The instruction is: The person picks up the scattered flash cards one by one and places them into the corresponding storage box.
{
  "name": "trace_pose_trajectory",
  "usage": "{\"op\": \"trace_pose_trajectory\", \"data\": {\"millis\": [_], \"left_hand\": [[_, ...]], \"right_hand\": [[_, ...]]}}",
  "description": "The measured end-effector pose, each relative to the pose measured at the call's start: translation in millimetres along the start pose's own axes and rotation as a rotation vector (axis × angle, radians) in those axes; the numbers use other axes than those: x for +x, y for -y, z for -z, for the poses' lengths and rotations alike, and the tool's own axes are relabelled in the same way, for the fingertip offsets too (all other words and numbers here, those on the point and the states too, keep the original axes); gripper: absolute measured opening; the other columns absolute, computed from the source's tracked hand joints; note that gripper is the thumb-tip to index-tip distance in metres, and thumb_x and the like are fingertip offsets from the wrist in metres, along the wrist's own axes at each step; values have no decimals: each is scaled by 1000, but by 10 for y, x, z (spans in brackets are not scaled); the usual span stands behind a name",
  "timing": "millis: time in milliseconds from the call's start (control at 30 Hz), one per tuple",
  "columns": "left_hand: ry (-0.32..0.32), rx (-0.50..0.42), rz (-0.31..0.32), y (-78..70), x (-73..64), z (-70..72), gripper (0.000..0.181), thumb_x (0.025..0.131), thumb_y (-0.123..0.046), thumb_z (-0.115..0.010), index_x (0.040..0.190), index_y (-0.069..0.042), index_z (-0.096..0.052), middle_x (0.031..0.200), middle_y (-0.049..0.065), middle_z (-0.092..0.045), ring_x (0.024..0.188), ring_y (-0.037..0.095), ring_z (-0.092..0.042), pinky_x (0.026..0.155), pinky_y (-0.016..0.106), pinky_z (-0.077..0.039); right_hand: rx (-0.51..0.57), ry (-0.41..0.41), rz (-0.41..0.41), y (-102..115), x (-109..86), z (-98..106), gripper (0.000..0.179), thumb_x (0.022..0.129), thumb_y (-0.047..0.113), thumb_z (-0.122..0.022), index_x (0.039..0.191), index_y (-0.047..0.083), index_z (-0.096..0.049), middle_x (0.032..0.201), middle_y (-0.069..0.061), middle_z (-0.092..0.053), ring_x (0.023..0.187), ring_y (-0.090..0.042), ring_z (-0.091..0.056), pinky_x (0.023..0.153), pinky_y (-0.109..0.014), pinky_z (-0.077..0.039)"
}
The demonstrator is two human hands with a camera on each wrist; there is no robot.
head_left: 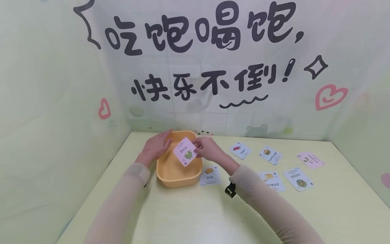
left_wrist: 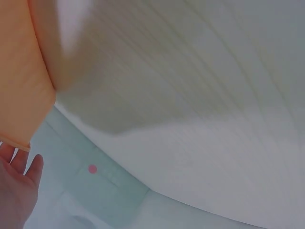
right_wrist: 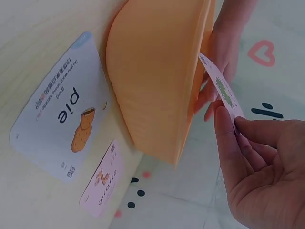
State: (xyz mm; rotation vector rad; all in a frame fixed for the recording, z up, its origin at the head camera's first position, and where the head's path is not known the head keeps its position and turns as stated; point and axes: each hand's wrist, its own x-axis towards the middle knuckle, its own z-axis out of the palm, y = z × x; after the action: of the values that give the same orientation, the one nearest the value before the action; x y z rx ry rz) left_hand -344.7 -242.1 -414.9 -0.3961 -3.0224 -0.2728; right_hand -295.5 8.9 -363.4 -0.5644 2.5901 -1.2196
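Frog card: It is pink and hangs tilted over the tub, picture side up. From far off, I cannot tell if its low edge touches the tub.
Right hand: Thumb and finger pinch the frog card by one edge. I think such a small pinch leaves the word and picture free to see.
Left hand: It reaches over the tub's left side, near the back. The fingers look loose and mostly straight, but the rim hides some tips from me. I guess it is there so that the tub does not slide.
Tub: It is orange and stands flat on the table, open side up, between the two hands. That seems a handy spot for both.
Pie card: It lies flat, face up, just beside the tub.
Giraffe card: I see it in the right wrist view, pink and flat, near the pie card.
Beef card and hamburger card: They lie apart, farther back. The gap may make each one easy to pick up.
Bread card and salad card: They lie close together. The right sleeve hides part of the bread card.
Snake card: It is pink and lies farthest right.
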Motion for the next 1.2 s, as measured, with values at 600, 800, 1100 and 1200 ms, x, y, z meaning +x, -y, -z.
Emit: {"op": "trace_pose_trajectory", "data": {"millis": [600, 800, 1100, 1200], "left_hand": [[75, 52, -116, -18, 12, -31, 66, 104, -44, -42, 157, -7, -28, 150, 24, -34, 139, 41, -38, 117, 57, -35], [57, 43, -106, -36, 42, 8, 66, 104, -46, -43, 155, -7, -32, 147, 23, -38, 135, 41, -43, 118, 56, -35], [72, 29, -142, -44, 103, -20, 67, 105, -43, -39, 156, 0, -27, 164, 18, -26, 151, 37, -27, 126, 50, -22], [68, 16, -139, -63, 106, -38, 67, 105, -44, -40, 156, -3, -27, 164, 17, -28, 151, 37, -27, 126, 50, -23]], "right_hand": [[-176, 165, 54, 33, 11, -468, 29, 94, 3, -65, 123, 4, -67, 96, -10, -72, 73, -15, -65, 64, -21, -58], [-214, 165, 54, 12, 2, -501, 29, 94, 5, -66, 122, 7, -67, 95, -7, -70, 74, -12, -63, 65, -19, -56], [-259, 157, 75, 10, 3, -524, 27, 94, 7, -67, 121, 8, -68, 90, -4, -70, 73, -11, -59, 63, -18, -51], [-267, 151, 67, 4, -10, -523, 27, 93, 7, -67, 121, 7, -68, 91, -3, -70, 74, -10, -59, 64, -18, -51]]}}
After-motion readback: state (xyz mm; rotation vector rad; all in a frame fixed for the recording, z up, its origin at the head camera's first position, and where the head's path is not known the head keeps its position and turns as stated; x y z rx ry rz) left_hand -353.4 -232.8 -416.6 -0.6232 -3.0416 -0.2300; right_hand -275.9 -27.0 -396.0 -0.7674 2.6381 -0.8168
